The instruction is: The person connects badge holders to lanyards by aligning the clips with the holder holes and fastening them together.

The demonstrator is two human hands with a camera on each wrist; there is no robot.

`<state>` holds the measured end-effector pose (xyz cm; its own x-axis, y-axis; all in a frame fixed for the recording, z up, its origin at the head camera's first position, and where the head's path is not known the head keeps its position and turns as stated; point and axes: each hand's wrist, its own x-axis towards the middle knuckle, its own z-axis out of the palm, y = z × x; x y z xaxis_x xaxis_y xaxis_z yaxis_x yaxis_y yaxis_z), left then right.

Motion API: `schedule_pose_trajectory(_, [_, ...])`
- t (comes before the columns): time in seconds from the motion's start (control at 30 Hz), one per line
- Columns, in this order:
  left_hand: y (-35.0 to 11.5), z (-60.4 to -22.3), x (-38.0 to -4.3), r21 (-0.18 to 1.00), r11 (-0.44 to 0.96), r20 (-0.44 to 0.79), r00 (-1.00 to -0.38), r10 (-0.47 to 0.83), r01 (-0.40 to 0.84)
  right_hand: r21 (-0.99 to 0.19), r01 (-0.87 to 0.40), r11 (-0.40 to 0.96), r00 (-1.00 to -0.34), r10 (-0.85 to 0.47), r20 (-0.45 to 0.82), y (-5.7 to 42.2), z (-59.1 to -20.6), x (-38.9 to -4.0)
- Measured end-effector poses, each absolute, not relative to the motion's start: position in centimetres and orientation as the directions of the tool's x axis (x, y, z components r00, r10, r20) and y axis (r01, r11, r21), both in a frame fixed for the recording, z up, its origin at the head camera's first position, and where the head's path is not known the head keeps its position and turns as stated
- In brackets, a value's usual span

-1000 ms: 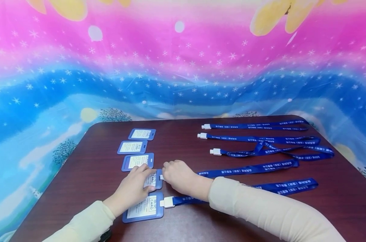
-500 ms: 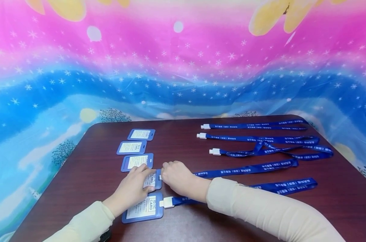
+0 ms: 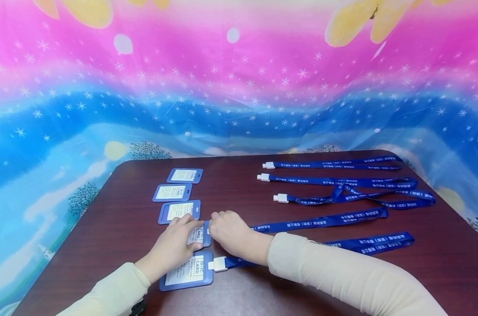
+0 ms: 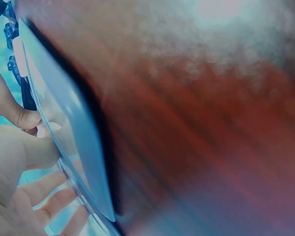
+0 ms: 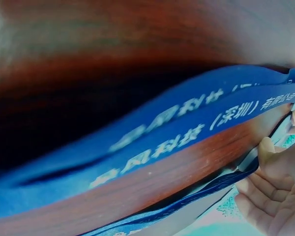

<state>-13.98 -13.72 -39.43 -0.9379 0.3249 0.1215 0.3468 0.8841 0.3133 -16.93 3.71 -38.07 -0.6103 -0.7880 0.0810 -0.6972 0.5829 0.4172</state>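
My left hand (image 3: 173,243) grips a blue badge holder (image 3: 200,235) by its edges, flat on the table, and covers its left part. In the left wrist view my thumb and fingers lie along its rim. With my right hand (image 3: 232,232) I pinch the white clip (image 5: 250,158) of a blue lanyard (image 3: 320,223) right at the holder's slot end; in the head view my fingers mostly hide this clip. Just nearer, another badge holder (image 3: 186,275) has a white clip (image 3: 218,264) at its slot, its lanyard (image 3: 375,242) running right beneath my right forearm.
Three more badge holders (image 3: 179,212) lie in a column at the back left of the dark wood table (image 3: 231,188). Across from them, three lanyards (image 3: 322,165) stretch rightward, one of them twisted (image 3: 405,199). A printed cloth backdrop (image 3: 239,87) hangs behind the table.
My right hand has shifted slightly left, closer to the badge holder, and its lanyard has slid a little left with it. My left hand keeps its place.
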Motion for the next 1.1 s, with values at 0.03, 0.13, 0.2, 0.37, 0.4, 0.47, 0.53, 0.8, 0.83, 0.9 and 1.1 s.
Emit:
schedule_pose_trajectory(0.03, [-13.7,-39.4,-14.0,0.313,0.885,0.121,-0.939,0.323,0.345,0.404,-0.702,0.587,-0.612,-0.787,0.080,3.7,-38.0,-17.0])
schedule_pose_trajectory(0.13, [-13.7,-39.3,-14.0,0.320,0.887,0.105,-0.943,0.315,0.332,0.346,-0.715,0.608,-0.628,-0.776,0.067,3.9,-37.8,-17.1])
schedule_pose_trajectory(0.2, [-13.6,-39.1,-13.9,0.320,0.892,0.083,-0.947,0.309,0.319,0.301,-0.721,0.624,-0.641,-0.765,0.052,4.0,-37.6,-17.2])
schedule_pose_trajectory(0.37, [-13.5,-38.5,-13.8,0.293,0.907,0.030,-0.951,0.308,0.303,0.242,-0.721,0.649,-0.667,-0.745,0.010,4.3,-36.8,-17.2])
schedule_pose_trajectory(0.4, [-13.5,-38.5,-13.8,0.285,0.908,0.027,-0.950,0.311,0.305,0.234,-0.722,0.651,-0.669,-0.743,0.005,4.3,-36.7,-17.2])
schedule_pose_trajectory(0.47, [-13.5,-38.4,-13.7,0.273,0.911,0.025,-0.949,0.315,0.310,0.225,-0.723,0.653,-0.670,-0.742,0.004,4.5,-36.5,-17.1])
schedule_pose_trajectory(0.53, [-13.5,-38.4,-13.7,0.264,0.911,0.034,-0.947,0.321,0.318,0.219,-0.725,0.653,-0.668,-0.744,0.006,4.7,-36.4,-17.1])
schedule_pose_trajectory(0.8, [-14.0,-38.1,-13.9,0.242,0.901,0.114,-0.933,0.341,0.359,0.195,-0.726,0.659,-0.667,-0.745,0.033,5.8,-36.2,-16.9])
schedule_pose_trajectory(0.83, [-14.1,-37.9,-14.0,0.241,0.900,0.120,-0.931,0.344,0.363,0.192,-0.727,0.659,-0.666,-0.745,0.038,5.9,-36.3,-16.9])
schedule_pose_trajectory(0.9, [-14.2,-37.7,-14.1,0.237,0.898,0.126,-0.928,0.351,0.372,0.191,-0.726,0.661,-0.666,-0.745,0.044,6.2,-36.3,-16.9])
schedule_pose_trajectory(1.1, [-15.0,-37.4,-15.2,0.230,0.890,0.142,-0.918,0.370,0.394,0.193,-0.721,0.666,-0.669,-0.741,0.057,7.0,-36.5,-16.8])
